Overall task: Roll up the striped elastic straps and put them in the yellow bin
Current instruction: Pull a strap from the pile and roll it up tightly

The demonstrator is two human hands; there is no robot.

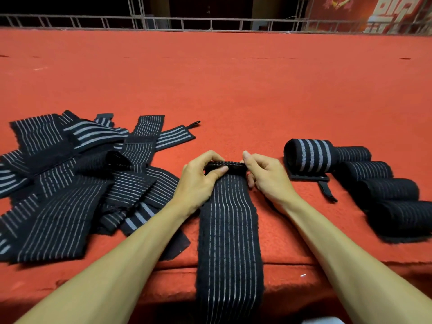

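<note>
A black strap with thin grey stripes (230, 230) lies lengthwise in front of me and hangs over the near table edge. Its far end is folded into a small roll. My left hand (198, 178) pinches the left side of that roll and my right hand (264, 176) pinches the right side. A loose pile of unrolled striped straps (70, 183) lies to the left. Several rolled straps (374, 183) sit in a row to the right, the nearest one (308, 157) with broad grey stripes. No yellow bin is in view.
The red felt-covered table (233, 90) stretches far ahead. A metal railing (163, 22) runs along the far edge, with a red banner (385, 12) at the back right.
</note>
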